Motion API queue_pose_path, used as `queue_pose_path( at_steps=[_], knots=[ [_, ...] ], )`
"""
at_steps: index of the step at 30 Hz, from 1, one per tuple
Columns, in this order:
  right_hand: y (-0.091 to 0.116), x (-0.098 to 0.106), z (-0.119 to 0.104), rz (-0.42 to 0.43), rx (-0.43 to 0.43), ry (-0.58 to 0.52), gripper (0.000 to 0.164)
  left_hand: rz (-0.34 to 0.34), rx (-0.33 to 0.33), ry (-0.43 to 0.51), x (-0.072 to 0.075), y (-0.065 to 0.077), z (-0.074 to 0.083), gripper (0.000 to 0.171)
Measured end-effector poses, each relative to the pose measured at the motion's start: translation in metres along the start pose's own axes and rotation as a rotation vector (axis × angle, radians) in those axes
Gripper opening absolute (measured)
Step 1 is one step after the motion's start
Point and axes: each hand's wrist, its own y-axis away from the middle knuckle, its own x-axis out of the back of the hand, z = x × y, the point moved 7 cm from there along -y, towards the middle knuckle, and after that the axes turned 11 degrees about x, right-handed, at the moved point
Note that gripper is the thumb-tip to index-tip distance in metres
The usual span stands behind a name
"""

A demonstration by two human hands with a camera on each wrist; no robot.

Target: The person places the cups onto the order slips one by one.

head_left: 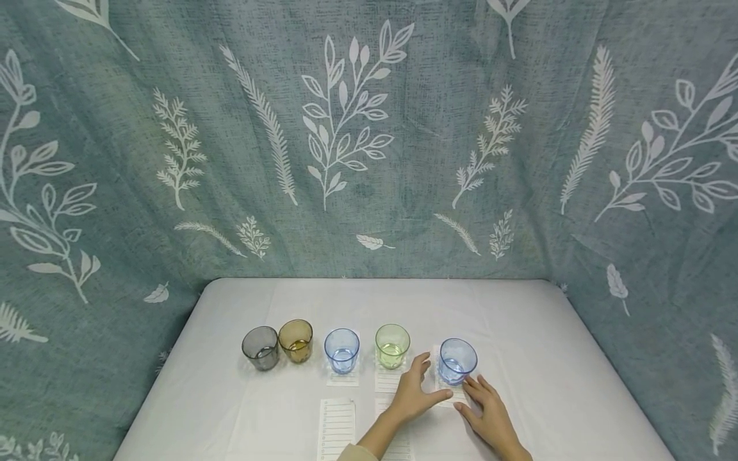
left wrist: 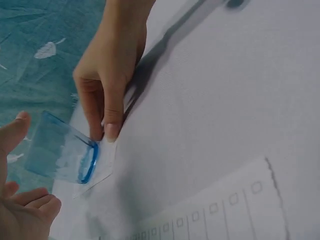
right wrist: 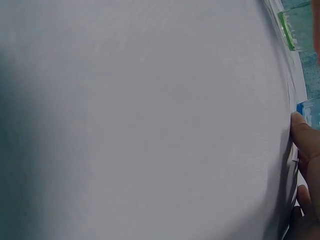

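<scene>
A clear blue glass (head_left: 458, 362) stands on a slip of paper (head_left: 459, 398) at the right of the row. My left hand (head_left: 410, 396) is beside it, thumb and fingers spread apart, with a gap between them and the glass in the head view. On the other side, my right hand (head_left: 490, 413) has its fingertips down by the glass's base, at the edge of the slip. The left wrist view shows the right thumb and fingers touching that paper edge (left wrist: 105, 162), close to the blue glass (left wrist: 62, 150).
To the left stand a green glass (head_left: 393, 346) and another blue glass (head_left: 342, 351), both on paper slips. Farther left are an amber glass (head_left: 296, 340) and a grey glass (head_left: 261, 348). A lined checklist sheet (head_left: 337, 426) lies near the front, with another partly under my left arm.
</scene>
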Motion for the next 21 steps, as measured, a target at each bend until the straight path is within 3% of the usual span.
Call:
queue_pose_path(
  at_steps=[7, 14, 17, 21],
  knots=[
    [0.002, -0.002, 0.003, 0.016, -0.021, -0.027, 0.044, 0.051, -0.046, 0.129, 0.036, 0.031, 0.007, 0.065],
    [0.004, 0.005, -0.003, 0.070, -0.025, -0.029, 0.038, 0.124, -0.050, 0.262, 0.092, 0.062, 0.031, 0.046],
    [0.006, 0.008, -0.008, 0.104, -0.030, -0.011, 0.036, 0.195, -0.056, 0.279, 0.116, 0.069, 0.023, 0.044],
    [0.009, 0.013, -0.020, 0.155, -0.026, 0.022, 0.032, 0.325, -0.052, 0.296, 0.149, 0.078, -0.001, 0.044]
  ],
)
